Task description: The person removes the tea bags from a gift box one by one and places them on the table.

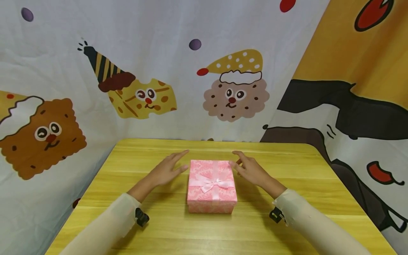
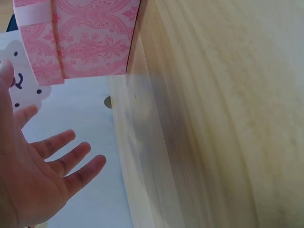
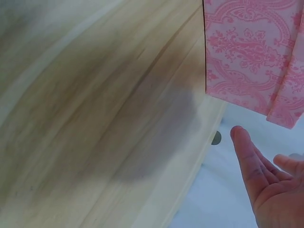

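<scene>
A pink patterned gift box [image 1: 204, 207] with its lid on sits on the wooden table, a pale pink ribbon bow [image 1: 214, 184] across its top. To its left my left hand [image 1: 166, 170] hovers with spread fingers, and the left wrist view shows the hand [image 2: 38, 175] apart from the box side [image 2: 95, 40]. On the other side my right hand [image 1: 251, 170] is raised near the box's far right corner, its thumb overlapping that corner in the head view. In the right wrist view, a gap separates the right hand [image 3: 273, 180] from the box [image 3: 247, 52]. Both palms face the box and hold nothing.
The yellow wood-grain table [image 1: 204, 237] has rounded far corners. Behind it hangs a white cloth backdrop [image 1: 178, 21] printed with cartoon biscuits and cheese. Small black devices sit at the left cuff [image 1: 141, 217] and right cuff [image 1: 276, 215].
</scene>
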The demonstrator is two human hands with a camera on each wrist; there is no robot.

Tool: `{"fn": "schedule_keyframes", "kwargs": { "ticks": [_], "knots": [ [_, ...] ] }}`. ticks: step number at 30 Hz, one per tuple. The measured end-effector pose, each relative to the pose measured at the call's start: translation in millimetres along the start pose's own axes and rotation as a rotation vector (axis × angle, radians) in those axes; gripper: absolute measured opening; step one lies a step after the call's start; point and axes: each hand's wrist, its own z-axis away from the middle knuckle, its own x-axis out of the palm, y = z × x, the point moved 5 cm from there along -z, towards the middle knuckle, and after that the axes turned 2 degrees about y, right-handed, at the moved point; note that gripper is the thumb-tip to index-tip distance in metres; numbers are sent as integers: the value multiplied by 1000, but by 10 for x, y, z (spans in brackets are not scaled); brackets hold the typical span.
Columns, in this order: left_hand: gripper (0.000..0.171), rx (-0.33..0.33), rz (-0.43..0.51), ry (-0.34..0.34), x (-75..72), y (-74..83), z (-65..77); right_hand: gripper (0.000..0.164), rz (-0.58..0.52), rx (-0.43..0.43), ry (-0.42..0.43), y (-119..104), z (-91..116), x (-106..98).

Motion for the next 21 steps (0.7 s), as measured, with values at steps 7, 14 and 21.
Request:
{"fn": "schedule_keyframes", "kwargs": {
  "ticks": [7, 14, 21],
  "knots": [
    [66, 14, 46, -36, 40, 94, 3, 67, -23, -17, -21, -56, 31, 18],
    [68, 30, 86, -54, 67, 191, 5, 67, -54, -24, -42, -99, 49, 41],
    [70, 40, 93, -71, 115, 271, 27, 68, -114, -21, -83, -143, 70, 83]
  ]
}}
